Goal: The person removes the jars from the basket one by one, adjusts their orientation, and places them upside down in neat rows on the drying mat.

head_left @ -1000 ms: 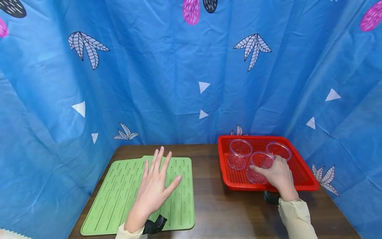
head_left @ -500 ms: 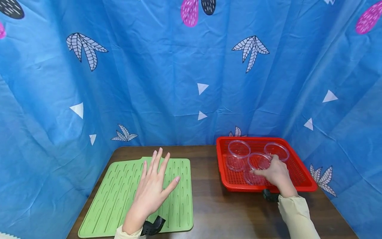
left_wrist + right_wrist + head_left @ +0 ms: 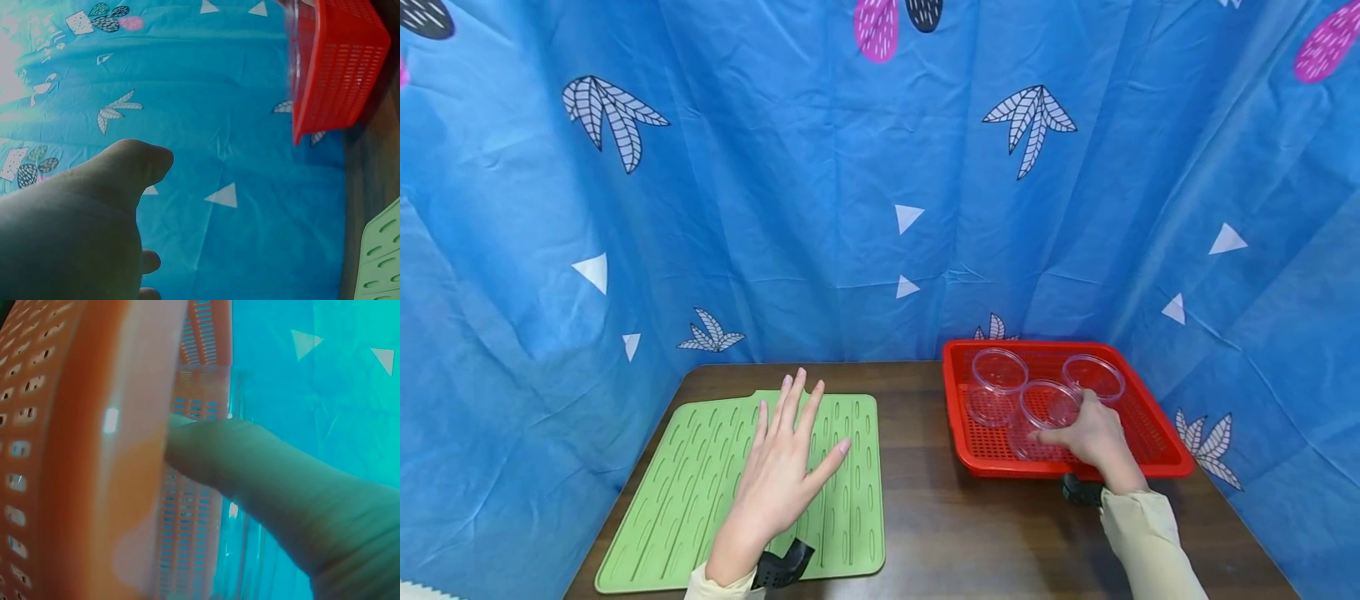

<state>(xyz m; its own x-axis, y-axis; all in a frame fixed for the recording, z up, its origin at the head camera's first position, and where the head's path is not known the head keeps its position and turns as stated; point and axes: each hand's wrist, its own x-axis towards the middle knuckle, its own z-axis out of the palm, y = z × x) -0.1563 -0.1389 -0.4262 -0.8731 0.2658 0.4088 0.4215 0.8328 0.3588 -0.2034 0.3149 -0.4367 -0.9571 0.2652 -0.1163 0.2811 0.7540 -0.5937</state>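
Head | right hand (image 3: 1096,435) grips front cup (image 3: 1045,412) | cup's right side hidden

Left hand (image 3: 778,483) and right hand (image 3: 1092,433) are bare below pale cream sleeves (image 3: 1152,550) — the right cuff (image 3: 1138,510) gathered and wrinkled — with a black gadget (image 3: 784,565) at each wrist.

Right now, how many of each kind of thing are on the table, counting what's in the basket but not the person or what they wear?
Clear containers: 3
Red basket: 1
Green mat: 1
Total: 5 in view
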